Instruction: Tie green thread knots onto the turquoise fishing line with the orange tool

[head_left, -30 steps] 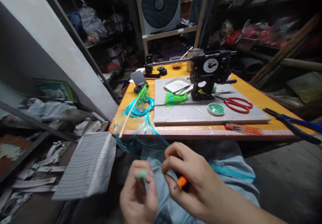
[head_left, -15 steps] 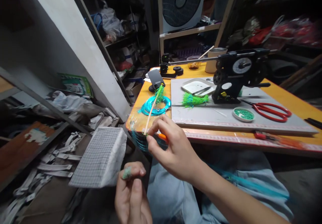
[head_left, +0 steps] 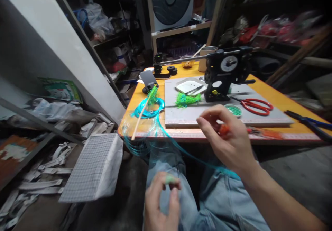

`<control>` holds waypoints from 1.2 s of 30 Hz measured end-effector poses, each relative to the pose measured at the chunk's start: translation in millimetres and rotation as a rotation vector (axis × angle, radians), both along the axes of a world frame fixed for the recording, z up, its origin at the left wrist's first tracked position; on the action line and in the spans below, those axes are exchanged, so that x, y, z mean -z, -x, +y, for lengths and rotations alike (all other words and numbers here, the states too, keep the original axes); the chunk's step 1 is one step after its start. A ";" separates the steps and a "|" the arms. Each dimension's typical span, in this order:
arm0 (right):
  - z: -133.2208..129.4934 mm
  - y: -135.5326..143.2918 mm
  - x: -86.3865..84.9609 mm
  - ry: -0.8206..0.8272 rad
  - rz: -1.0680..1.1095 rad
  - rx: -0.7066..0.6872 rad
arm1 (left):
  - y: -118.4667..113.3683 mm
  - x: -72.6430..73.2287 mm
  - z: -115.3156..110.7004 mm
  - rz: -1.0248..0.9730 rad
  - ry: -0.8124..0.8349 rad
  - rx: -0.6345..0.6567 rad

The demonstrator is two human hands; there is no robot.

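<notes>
My right hand (head_left: 228,137) is over the table's front edge, fingers curled around a small orange tool (head_left: 223,130) that they mostly hide; its thumb and forefinger tips look apart. Low over my lap, my left hand (head_left: 163,196) has a green wrap on one finger. Its thumb and forefinger are apart, with nothing visible between them. A thin wooden stick (head_left: 138,123) with bright green bristly strands (head_left: 153,93) at its far end lies across a coil of blue line (head_left: 147,113). Blue strands (head_left: 178,148) trail from the table to my lap.
A grey board (head_left: 186,116) bears a black machine (head_left: 220,75), a green bundle (head_left: 187,100), a white tray (head_left: 178,85), a dish of green beads (head_left: 234,110) and red-handled scissors (head_left: 259,111). Pliers (head_left: 308,123) lie at right. A checked box (head_left: 88,168) stands left.
My right hand has left the stick's near end and moved right with the orange tool. My left hand has shifted right and its thumb and forefinger have parted. The view has turned slightly.
</notes>
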State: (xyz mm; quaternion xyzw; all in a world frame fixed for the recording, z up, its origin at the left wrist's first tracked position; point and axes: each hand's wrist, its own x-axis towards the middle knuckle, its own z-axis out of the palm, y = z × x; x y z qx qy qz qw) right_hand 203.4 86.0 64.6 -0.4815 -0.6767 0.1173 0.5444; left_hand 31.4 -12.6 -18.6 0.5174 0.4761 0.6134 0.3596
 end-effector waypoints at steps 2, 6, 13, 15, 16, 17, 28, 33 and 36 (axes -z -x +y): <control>-27.8 -23.1 7.1 0.046 -0.022 -0.027 | -15.4 17.0 1.9 0.063 0.263 0.182; -68.8 -58.7 33.3 0.176 -0.068 -0.114 | -44.8 56.1 14.3 -0.156 0.587 0.256; -99.0 -82.7 65.0 0.371 -0.074 -0.113 | -72.8 75.3 49.8 -0.421 0.532 0.017; -100.8 -84.1 67.6 0.384 -0.047 -0.102 | -75.1 73.1 56.9 -0.446 0.517 -0.015; -101.0 -84.7 68.3 0.384 -0.036 -0.101 | -75.6 72.2 59.1 -0.450 0.513 -0.026; -100.8 -85.3 68.7 0.384 -0.027 -0.100 | -75.6 71.8 60.2 -0.450 0.511 -0.038; -90.5 -55.5 83.5 0.473 -0.021 -0.288 | -64.3 57.5 36.9 -0.465 0.551 -0.070; -83.3 -40.5 96.5 0.672 0.009 -0.380 | -60.7 42.9 29.8 -0.529 0.553 -0.039; -83.4 -83.0 98.3 0.741 0.029 -0.274 | -52.8 39.1 27.7 -0.588 0.540 -0.057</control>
